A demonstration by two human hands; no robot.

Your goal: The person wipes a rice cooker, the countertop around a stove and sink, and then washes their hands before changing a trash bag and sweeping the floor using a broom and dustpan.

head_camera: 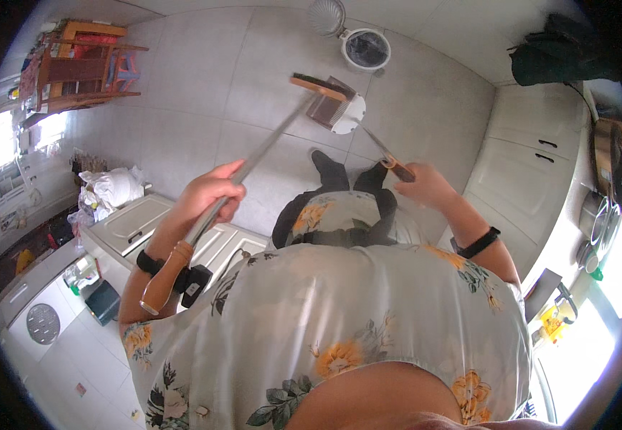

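My left hand (216, 191) is closed around the metal pole of a broom (273, 141), whose wooden grip end lies along my left forearm. The broom's wooden head with dark bristles is over the open side of a dustpan (324, 110), which has a comb-like row of teeth and a white rear part. My right hand (421, 183) grips the wooden end of the dustpan's handle (378, 141). The pan is on the grey tiled floor in front of my dark shoes. Whether anything lies in the pan cannot be told.
Just beyond the dustpan stands a round white bin (365, 49) with its lid raised and a dark liner. Pale cabinets (526, 161) flank the right; lower cabinets (134, 223) and white plastic bags (112, 188) are at left. A wooden chair (77, 70) stands at upper left.
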